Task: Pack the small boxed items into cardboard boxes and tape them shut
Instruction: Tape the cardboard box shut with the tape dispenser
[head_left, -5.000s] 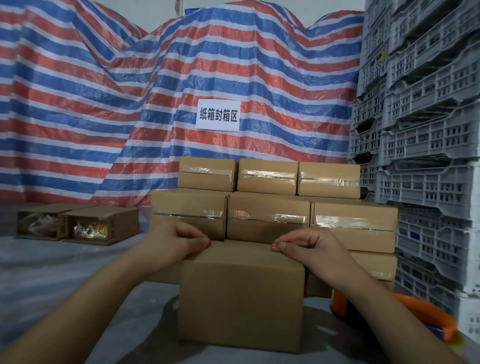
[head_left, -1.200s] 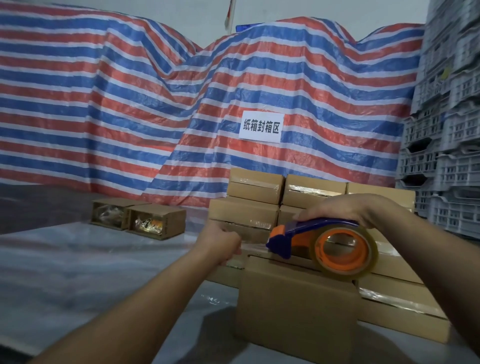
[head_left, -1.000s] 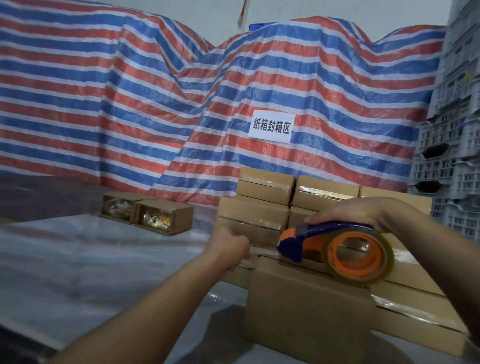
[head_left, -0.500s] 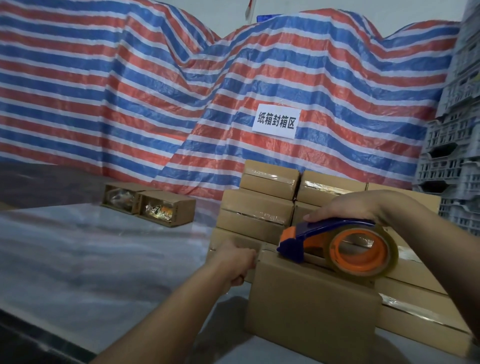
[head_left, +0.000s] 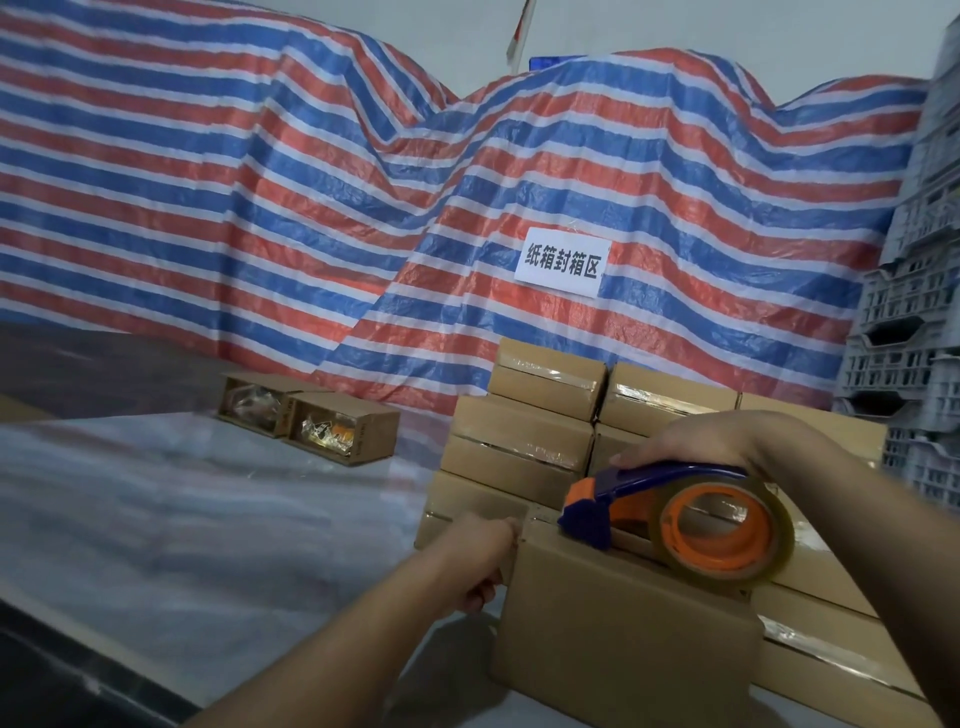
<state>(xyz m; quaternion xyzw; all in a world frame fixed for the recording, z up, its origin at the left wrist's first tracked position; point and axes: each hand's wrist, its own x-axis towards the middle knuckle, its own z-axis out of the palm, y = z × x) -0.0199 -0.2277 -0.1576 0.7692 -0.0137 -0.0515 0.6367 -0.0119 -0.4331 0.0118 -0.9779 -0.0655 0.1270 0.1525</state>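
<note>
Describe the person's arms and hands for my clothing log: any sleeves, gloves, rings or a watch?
Both forearms are bare up to the picture's lower edge: no sleeves show. The left hand and right hand wear no gloves. No ring, watch or wristband is visible on the sides facing the camera.

Matt brown cardboard is being shown by the box. Glossy blue and orange plastic is being shown by the tape dispenser, shiny clear tape by the stacked cartons, coarse woven plastic by the striped tarpaulin.
</note>
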